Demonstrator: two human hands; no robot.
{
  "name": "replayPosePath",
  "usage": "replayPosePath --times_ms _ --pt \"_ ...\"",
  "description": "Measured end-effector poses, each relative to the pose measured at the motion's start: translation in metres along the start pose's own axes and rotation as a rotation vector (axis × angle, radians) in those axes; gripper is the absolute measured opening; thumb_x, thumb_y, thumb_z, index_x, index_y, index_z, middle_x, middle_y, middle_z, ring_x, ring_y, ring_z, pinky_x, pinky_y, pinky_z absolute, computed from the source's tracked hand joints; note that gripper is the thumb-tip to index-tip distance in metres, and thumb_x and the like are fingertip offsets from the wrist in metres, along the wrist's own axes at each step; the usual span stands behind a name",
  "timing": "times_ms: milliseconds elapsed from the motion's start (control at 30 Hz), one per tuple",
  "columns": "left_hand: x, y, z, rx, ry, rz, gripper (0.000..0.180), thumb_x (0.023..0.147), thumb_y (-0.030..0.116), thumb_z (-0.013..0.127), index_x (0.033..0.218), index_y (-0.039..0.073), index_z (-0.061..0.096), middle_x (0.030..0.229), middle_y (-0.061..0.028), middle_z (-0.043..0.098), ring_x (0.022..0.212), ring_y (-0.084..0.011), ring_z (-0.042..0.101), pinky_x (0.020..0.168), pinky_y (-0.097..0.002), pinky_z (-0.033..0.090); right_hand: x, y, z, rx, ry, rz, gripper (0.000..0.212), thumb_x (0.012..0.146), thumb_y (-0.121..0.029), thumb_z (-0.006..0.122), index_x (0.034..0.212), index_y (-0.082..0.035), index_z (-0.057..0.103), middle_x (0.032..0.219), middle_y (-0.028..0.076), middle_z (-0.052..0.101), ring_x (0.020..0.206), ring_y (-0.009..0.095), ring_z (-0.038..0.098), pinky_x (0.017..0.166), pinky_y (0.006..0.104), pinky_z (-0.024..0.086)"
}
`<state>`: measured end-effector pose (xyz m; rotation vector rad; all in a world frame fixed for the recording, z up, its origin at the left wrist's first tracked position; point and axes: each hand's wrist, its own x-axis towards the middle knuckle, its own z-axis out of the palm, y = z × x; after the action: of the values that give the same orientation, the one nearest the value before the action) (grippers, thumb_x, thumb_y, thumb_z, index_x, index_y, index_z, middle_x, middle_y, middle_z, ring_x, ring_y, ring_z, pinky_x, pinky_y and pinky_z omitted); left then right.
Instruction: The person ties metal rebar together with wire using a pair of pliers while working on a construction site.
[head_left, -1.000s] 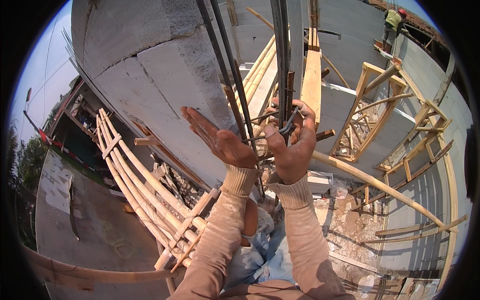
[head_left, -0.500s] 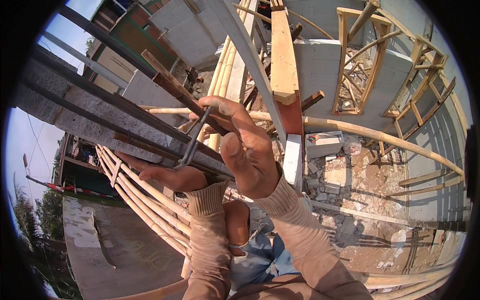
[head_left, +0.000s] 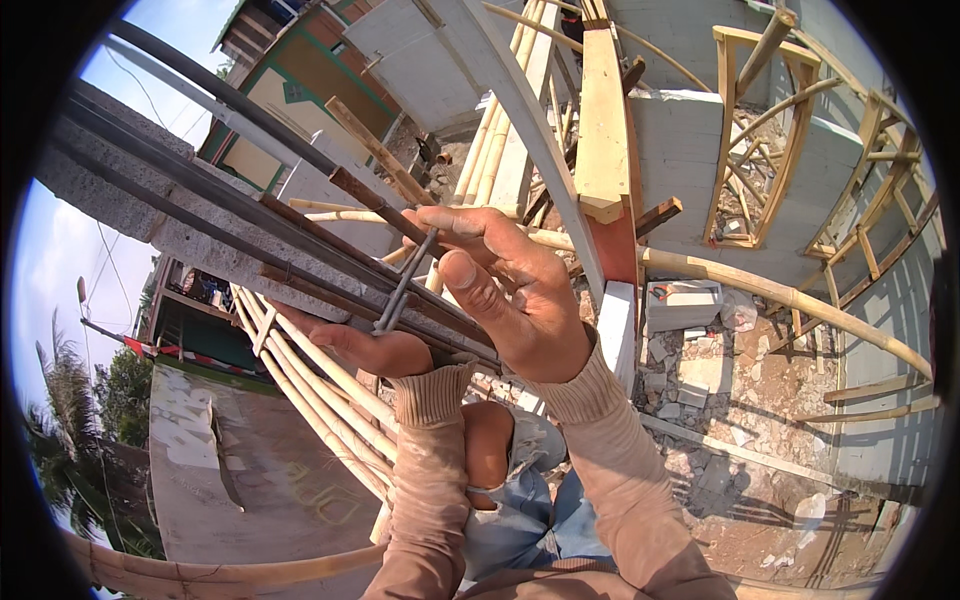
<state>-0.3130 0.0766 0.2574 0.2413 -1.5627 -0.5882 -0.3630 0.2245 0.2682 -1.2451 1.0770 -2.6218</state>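
Observation:
Several long dark steel bars [head_left: 235,215] run slantwise from the upper left toward my hands. A thin bent steel stirrup [head_left: 405,283] crosses the bars near their close end. My right hand [head_left: 515,285] has its fingers curled at the stirrup's upper end, beside a rusty bar. Its thumb stands up, apart from the metal. Lower and to the left, my left hand [head_left: 375,350] lies palm up below the bars, close to the stirrup's lower end. Its thumb and stretched fingers are apart; bars and bamboo partly hide them.
A rough concrete beam [head_left: 130,195] lies alongside the bars. Bamboo poles [head_left: 315,385] pass below left, and another bamboo pole [head_left: 780,290] crosses to the right. A yellow timber beam [head_left: 603,120] stands ahead. Far below lies rubble [head_left: 715,400] beside a white box [head_left: 685,305].
The whole view has shifted, so the surroundings sit further right and slightly lower. Both hands stay by the stirrup and bars, with only slight movement of the fingers.

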Motion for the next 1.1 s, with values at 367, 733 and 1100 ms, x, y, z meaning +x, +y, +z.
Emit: replayPosePath --times_ms 367,733,1100 --pt "-0.003 0.007 -0.004 0.002 0.034 -0.05 0.067 0.109 0.038 0.031 0.157 -0.007 0.015 0.164 -0.027 0.017 0.153 -0.0408 0.015 0.124 -0.0474 0.013 0.003 -0.02 0.02 -0.094 0.061 0.131 0.05 0.094 -0.025 0.075 0.129 0.003 0.051 0.109 0.014 0.068 0.105 0.017 0.063 0.094 0.0313 0.05" --pt "-0.004 0.0 -0.013 0.135 0.057 0.01 0.065 0.106 0.031 0.043 0.154 -0.008 0.023 0.16 -0.029 0.025 0.148 -0.0442 0.027 0.121 -0.0516 0.022 0.005 -0.027 0.027 -0.288 0.033 0.081 0.042 0.099 -0.011 0.065 0.134 0.006 0.048 0.117 0.01 0.065 0.107 0.013 0.06 0.093 0.025 0.048" --pt "-0.007 -0.02 -0.018 0.089 0.028 -0.013 0.08 0.104 0.051 0.046 0.154 -0.007 0.023 0.162 -0.0277 0.02 0.149 -0.0435 0.021 0.121 -0.0527 0.02 -0.008 -0.009 0.026 -0.068 0.119 0.094 0.052 0.107 -0.026 0.051 0.144 0.009 0.04 0.133 0.018 0.061 0.118 0.023 0.062 0.107 0.0367 0.045"
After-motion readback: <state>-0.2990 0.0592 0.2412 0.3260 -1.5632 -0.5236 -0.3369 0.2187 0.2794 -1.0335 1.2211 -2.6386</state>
